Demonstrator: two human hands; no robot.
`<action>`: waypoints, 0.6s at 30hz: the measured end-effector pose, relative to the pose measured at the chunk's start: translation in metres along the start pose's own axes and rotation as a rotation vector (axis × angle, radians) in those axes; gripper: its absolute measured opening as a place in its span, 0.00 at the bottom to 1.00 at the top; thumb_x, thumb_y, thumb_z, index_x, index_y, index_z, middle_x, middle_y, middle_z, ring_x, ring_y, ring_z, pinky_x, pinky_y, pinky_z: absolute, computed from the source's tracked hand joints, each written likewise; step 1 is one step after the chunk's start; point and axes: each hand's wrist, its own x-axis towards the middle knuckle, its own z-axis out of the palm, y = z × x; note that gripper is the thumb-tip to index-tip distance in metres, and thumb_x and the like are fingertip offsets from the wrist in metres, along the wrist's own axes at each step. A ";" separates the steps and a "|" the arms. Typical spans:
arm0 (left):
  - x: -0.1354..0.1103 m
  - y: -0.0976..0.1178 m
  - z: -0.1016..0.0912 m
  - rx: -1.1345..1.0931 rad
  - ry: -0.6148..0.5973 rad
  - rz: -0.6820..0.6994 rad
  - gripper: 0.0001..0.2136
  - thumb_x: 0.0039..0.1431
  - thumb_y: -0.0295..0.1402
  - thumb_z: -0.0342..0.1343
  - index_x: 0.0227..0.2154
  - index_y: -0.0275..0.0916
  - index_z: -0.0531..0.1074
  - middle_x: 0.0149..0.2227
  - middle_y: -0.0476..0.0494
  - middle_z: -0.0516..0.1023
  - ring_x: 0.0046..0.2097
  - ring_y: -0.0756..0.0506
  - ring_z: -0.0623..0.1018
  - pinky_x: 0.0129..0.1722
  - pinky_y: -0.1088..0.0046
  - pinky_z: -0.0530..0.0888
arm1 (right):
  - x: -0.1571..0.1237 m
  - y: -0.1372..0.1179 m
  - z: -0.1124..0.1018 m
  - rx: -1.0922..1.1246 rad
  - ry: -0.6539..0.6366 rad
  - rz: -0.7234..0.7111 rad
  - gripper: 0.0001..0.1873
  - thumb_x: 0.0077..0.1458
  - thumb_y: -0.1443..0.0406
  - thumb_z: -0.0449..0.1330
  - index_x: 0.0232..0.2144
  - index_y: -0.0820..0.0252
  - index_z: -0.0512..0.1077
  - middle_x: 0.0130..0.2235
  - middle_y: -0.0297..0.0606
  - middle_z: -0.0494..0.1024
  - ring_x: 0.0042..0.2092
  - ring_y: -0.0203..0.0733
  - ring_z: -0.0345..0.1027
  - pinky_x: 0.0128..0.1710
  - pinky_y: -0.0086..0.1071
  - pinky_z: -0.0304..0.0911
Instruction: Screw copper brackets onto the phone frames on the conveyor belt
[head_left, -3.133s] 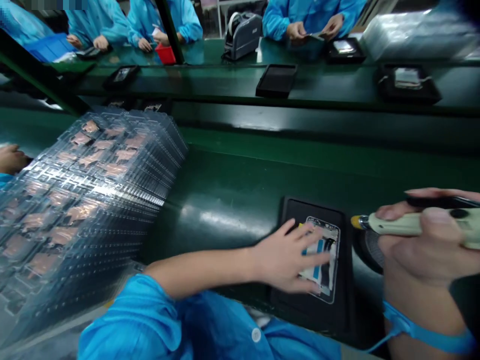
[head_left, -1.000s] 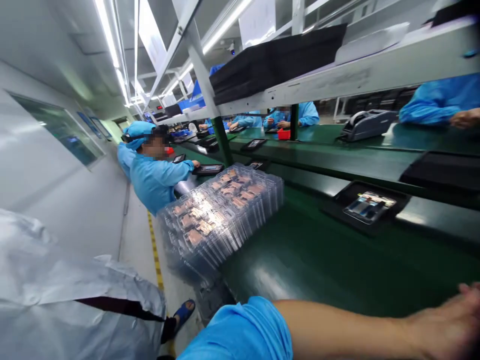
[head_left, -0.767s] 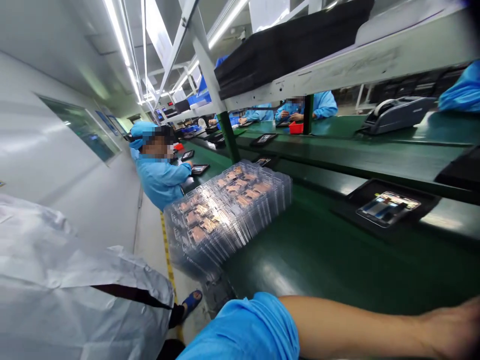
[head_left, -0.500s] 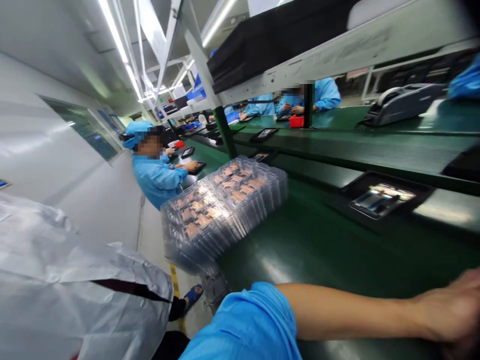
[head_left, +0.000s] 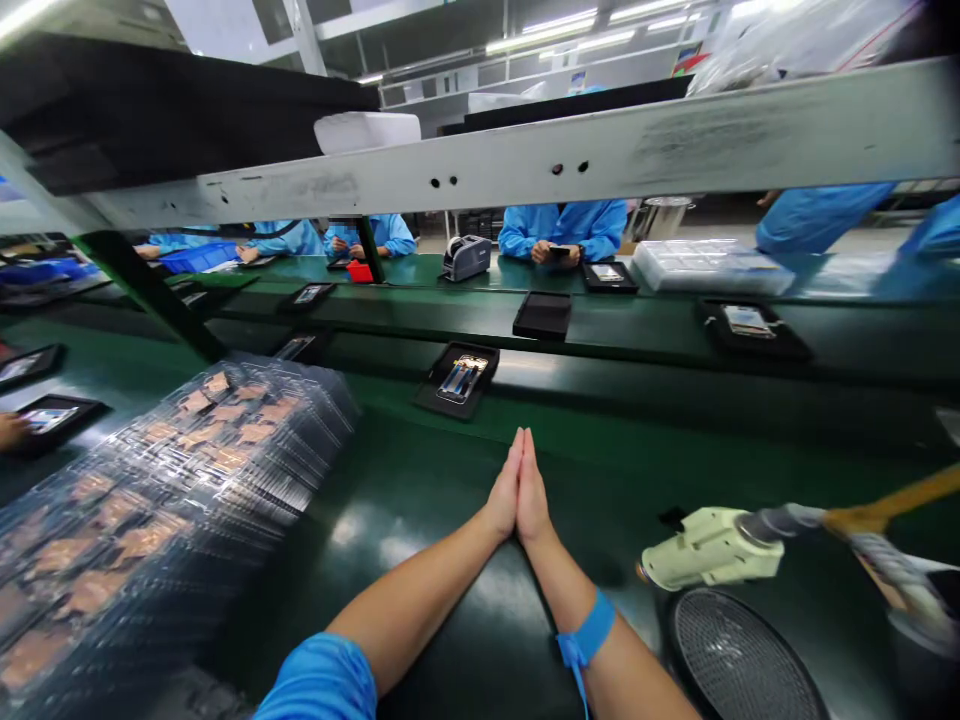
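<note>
Head view, hands (head_left: pixel 517 492) flat, palms pressed together

We've got our left hand (head_left: pixel 504 497) and right hand (head_left: pixel 532 497) palm to palm over the middle of the dark green bench top (head_left: pixel 637 450), with the tall stack of clear plastic blister trays (head_left: pixel 187 450) off to their left. To the right is the cream plastic electric screwdriver (head_left: pixel 712 548), and the round black mesh fan (head_left: pixel 739 665) sits just in front of it, nearer us. Behind the hands sits the black rectangular carrier tray (head_left: pixel 433 397), with a phone frame (head_left: pixel 459 378) in it.

Palms of left hand (head_left: pixel 502 500) and right hand (head_left: pixel 535 500) mutually hidden; tray stack (head_left: pixel 150 490) blurred.
</note>
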 end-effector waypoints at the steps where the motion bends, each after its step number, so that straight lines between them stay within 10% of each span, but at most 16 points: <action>1: -0.008 0.001 0.007 0.013 -0.014 0.020 0.36 0.66 0.59 0.40 0.72 0.49 0.57 0.74 0.58 0.50 0.76 0.43 0.45 0.76 0.67 0.44 | 0.009 0.002 -0.005 0.008 0.035 0.010 0.45 0.65 0.35 0.42 0.71 0.57 0.56 0.71 0.44 0.54 0.72 0.50 0.47 0.72 0.51 0.46; 7: -0.038 0.004 0.037 0.135 -0.078 0.127 0.35 0.69 0.56 0.39 0.73 0.46 0.52 0.75 0.54 0.47 0.76 0.42 0.45 0.76 0.61 0.44 | 0.050 -0.004 -0.033 0.000 0.264 0.002 0.35 0.68 0.41 0.51 0.62 0.61 0.67 0.62 0.50 0.68 0.63 0.53 0.63 0.65 0.56 0.57; 14: -0.059 0.016 0.025 0.475 -0.022 0.238 0.32 0.72 0.49 0.36 0.74 0.41 0.48 0.76 0.44 0.44 0.76 0.42 0.43 0.76 0.57 0.42 | 0.065 -0.011 -0.034 -0.228 0.354 -0.059 0.25 0.69 0.49 0.56 0.57 0.61 0.71 0.59 0.46 0.71 0.62 0.50 0.64 0.65 0.54 0.57; 18: -0.104 0.038 0.035 0.601 -0.337 0.450 0.31 0.70 0.53 0.39 0.69 0.46 0.61 0.72 0.46 0.59 0.75 0.37 0.52 0.76 0.55 0.41 | 0.070 -0.018 -0.031 -0.401 0.361 -0.073 0.23 0.70 0.51 0.57 0.54 0.64 0.72 0.56 0.46 0.73 0.58 0.48 0.67 0.63 0.52 0.62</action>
